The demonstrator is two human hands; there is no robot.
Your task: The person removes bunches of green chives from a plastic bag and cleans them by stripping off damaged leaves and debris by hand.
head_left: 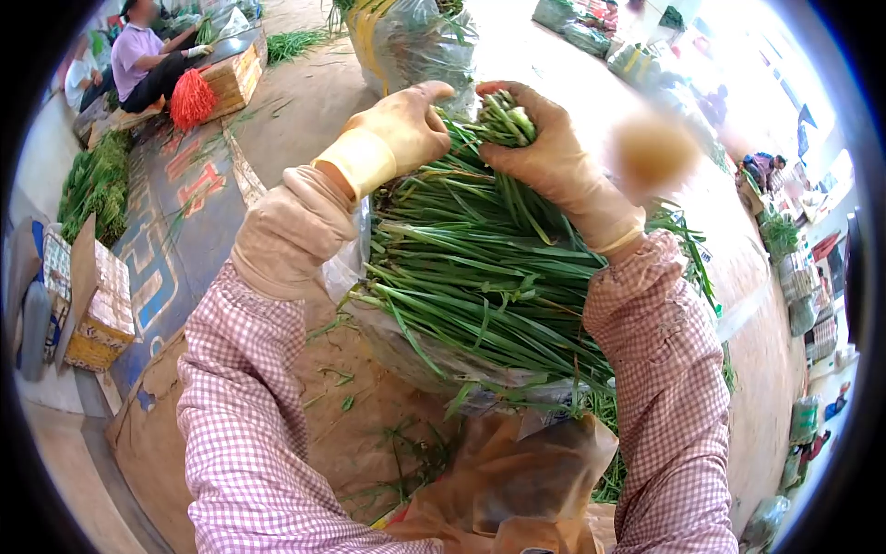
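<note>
My right hand (546,138), in a pale yellow glove, is closed around a small bunch of garlic chives (505,120), its stalk ends pointing up toward me. Just left of it, my left hand (399,134) wears a similar glove. Its forefinger and lower fingers are apart, close to the leaves, and I see nothing held in them. Beneath both hands lies a large heap of garlic chives (480,268), long green leaves spread sideways on clear plastic sheeting (397,346).
Beyond my hands stands a plastic-wrapped bundle (415,46). At upper left a person (143,55) sits by a foam box (242,81) with red ties (192,100). More greens (97,185) and a taped box (101,305) are at left. Brown plastic (517,480) lies nearest me.
</note>
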